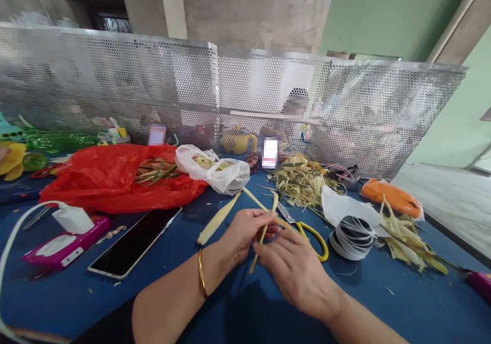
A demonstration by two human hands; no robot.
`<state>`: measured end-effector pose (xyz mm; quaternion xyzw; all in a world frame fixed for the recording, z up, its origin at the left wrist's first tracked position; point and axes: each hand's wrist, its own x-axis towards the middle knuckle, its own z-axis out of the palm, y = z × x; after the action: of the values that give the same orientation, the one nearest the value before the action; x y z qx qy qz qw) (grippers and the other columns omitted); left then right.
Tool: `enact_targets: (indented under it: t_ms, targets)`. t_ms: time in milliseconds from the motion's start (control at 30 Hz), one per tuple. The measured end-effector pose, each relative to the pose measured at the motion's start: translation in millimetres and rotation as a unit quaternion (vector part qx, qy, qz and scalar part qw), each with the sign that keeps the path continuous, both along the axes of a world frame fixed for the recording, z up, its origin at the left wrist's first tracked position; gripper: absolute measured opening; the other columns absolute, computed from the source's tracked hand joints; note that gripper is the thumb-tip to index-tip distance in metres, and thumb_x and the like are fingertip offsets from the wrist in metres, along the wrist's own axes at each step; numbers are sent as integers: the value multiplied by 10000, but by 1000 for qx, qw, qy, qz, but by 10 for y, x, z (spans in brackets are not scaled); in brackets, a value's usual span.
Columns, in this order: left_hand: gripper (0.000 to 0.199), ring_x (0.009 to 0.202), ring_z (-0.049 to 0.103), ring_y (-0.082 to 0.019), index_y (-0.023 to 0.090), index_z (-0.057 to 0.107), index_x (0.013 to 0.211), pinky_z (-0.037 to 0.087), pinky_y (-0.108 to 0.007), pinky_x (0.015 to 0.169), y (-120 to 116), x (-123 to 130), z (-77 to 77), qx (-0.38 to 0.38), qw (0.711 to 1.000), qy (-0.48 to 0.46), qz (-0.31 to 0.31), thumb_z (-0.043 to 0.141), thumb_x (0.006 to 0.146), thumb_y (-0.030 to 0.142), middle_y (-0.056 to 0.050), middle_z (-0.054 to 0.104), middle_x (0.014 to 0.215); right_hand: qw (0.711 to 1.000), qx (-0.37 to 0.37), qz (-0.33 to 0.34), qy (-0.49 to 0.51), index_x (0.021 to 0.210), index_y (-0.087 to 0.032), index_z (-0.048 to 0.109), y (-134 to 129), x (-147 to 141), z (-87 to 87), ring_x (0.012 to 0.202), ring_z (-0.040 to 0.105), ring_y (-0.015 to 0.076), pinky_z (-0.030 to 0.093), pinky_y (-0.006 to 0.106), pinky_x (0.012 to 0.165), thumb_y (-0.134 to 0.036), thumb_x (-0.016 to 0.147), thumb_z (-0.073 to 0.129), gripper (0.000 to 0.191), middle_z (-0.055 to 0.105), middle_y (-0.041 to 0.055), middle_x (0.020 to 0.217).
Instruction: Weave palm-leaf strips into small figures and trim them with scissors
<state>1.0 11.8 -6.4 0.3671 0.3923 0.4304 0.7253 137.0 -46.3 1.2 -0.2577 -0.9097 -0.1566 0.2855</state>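
Near the middle of the blue table, my left hand (245,231) pinches a pale, dry strip that looks like corn husk (263,235) between thumb and fingers. Close against it, my right hand (293,264) has its fingers closed on the same husk strip, lower down. One end of the strip hangs below the fingers, and another piece sticks up above them. Scissors with yellow handles (326,249) lie just beyond my right hand, partly hidden by it. A long rolled pale husk (219,219) rests left of my left hand.
At left lie a red plastic bag (99,180), a phone (134,244) and a purple power strip (65,249) with a white plug. A husk pile (303,183), a white tape roll (353,237) and an orange packet (391,198) are at right. Perforated metal screens (264,88) stand behind.
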Motion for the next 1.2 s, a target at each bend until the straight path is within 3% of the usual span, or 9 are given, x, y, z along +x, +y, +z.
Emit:
enact_targets:
  t_ms: [100, 233, 667, 733, 833, 933, 1000, 1100, 1200]
  targets:
    - [266, 659, 644, -132, 105, 710, 817, 495, -221, 637, 15, -35, 79, 3, 1000, -13, -4, 773, 682, 326, -64, 704, 745, 979, 8, -172, 105, 1172, -128, 542, 75, 91, 19, 900, 595, 232, 415, 349, 799, -279, 956, 450, 280, 657, 118, 984]
    - [334, 703, 658, -157, 113, 716, 849, 489, -231, 611, 5, -39, 121, -6, 1000, 19, 0, 717, 720, 421, -85, 716, 796, 955, -89, -279, 52, 828, -180, 589, 197, 200, -19, 628, 581, 191, 381, 295, 635, -360, 976, 396, 302, 629, 41, 681]
    - [224, 494, 505, -69, 117, 692, 675, 303, -177, 401, 2, -9, 30, 81, 989, 118, 35, 724, 673, 338, -75, 705, 733, 948, -281, -101, 113, 601, -189, 480, 120, 155, 79, 540, 427, 118, 324, 266, 633, -334, 968, 354, 415, 495, -8, 556]
    - [237, 492, 500, -61, 113, 697, 691, 296, -174, 401, 16, -27, 54, 64, 993, 96, 16, 740, 660, 344, -76, 704, 754, 890, -415, -73, 176, 647, -184, 555, 144, 190, 101, 542, 456, 124, 350, 259, 609, -449, 956, 365, 450, 498, -10, 547]
    - [311, 471, 497, -60, 110, 697, 711, 280, -180, 396, 18, -50, 115, 54, 996, 67, 14, 719, 686, 419, -69, 688, 730, 714, -613, -41, 336, 755, -166, 643, 220, 252, 115, 526, 506, 121, 408, 242, 572, -634, 917, 298, 603, 524, -5, 556]
    - [384, 461, 498, -66, 114, 688, 718, 263, -185, 391, -16, -49, 158, 51, 996, 70, 3, 663, 729, 497, -67, 679, 711, 534, -689, -64, 487, 825, -149, 668, 313, 277, 79, 487, 502, 81, 416, 192, 498, -636, 897, 382, 570, 546, -9, 603]
    - [380, 449, 472, -52, 116, 684, 718, 237, -181, 388, -45, -36, 154, 52, 994, 97, -19, 678, 718, 495, -70, 688, 741, 452, -702, -57, 548, 843, -137, 670, 354, 266, 36, 472, 494, 55, 417, 158, 471, -524, 867, 555, 404, 562, -15, 628]
    - [341, 433, 427, -31, 118, 683, 716, 218, -175, 395, -79, -6, 120, 63, 987, 142, -44, 724, 683, 454, -67, 698, 767, 411, -682, -31, 605, 809, -132, 668, 368, 232, -15, 466, 500, 49, 451, 152, 485, -369, 762, 726, 249, 563, -28, 604]
    - [260, 426, 412, -34, 122, 675, 677, 230, -183, 405, -100, 25, 103, 79, 981, 163, -68, 716, 695, 378, -57, 690, 703, 450, -635, -44, 626, 679, -138, 633, 351, 203, -39, 430, 477, 49, 423, 154, 444, -347, 643, 813, 278, 536, -43, 529]
